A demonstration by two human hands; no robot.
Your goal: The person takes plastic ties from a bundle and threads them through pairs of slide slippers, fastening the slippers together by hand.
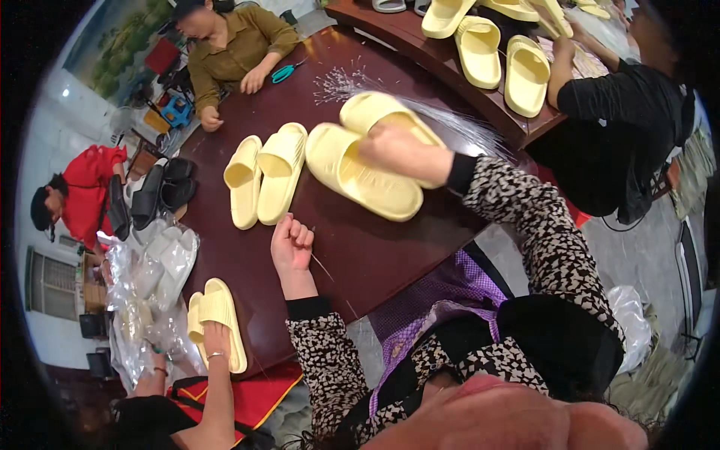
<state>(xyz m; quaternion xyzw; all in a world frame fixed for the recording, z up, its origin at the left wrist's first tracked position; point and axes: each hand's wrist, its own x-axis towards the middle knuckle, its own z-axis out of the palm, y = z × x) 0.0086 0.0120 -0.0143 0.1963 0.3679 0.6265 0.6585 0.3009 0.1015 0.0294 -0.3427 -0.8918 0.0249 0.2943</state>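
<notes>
Two pale yellow slide slippers lie to the right of the table's middle: a near slipper [394, 199] and a far slipper [367, 109] partly behind my hand. My right hand [405, 154], slightly blurred, is closed at the near slipper's foot opening, its fingertips partly hidden by the strap. My left hand [292, 244] is curled into a loose fist with nothing visible in it. Its knuckles come close to the heel of another yellow slipper [281, 172], which stands beside its mate [242, 180] on the dark red table [337, 247].
Clear plastic fasteners [345, 82] spread at the far side, with teal scissors [283, 73] near a seated co-worker's hand. More yellow slippers [480, 56] stand on a raised table at the far right. At left, another person's hand reaches into a slipper [225, 300] beside plastic-bagged slippers [161, 262].
</notes>
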